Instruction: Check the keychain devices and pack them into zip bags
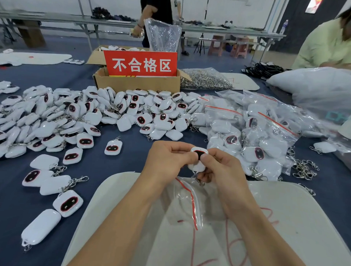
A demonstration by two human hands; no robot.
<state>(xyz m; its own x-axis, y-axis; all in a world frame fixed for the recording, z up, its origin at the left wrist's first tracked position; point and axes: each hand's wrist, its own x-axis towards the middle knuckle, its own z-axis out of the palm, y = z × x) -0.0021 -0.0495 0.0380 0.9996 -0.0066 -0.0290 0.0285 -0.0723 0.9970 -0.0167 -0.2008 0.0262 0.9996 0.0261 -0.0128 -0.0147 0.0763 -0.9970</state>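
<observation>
Both hands, left (167, 160) and right (221, 168), pinched one keychain device (197, 153) in their fingers, above a zip bag (188, 203).

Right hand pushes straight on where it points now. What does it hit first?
Likely the left hand: the right hand points up-left in frame, and both pinch the same keychain device. Past it, the loose device pile, though depth is unclear.

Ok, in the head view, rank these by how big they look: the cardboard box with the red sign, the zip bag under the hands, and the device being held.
1. cardboard box, largest even though farthest.
2. zip bag, partly covered, full outline unsure.
3. device, clearly smallest despite being close.
</observation>
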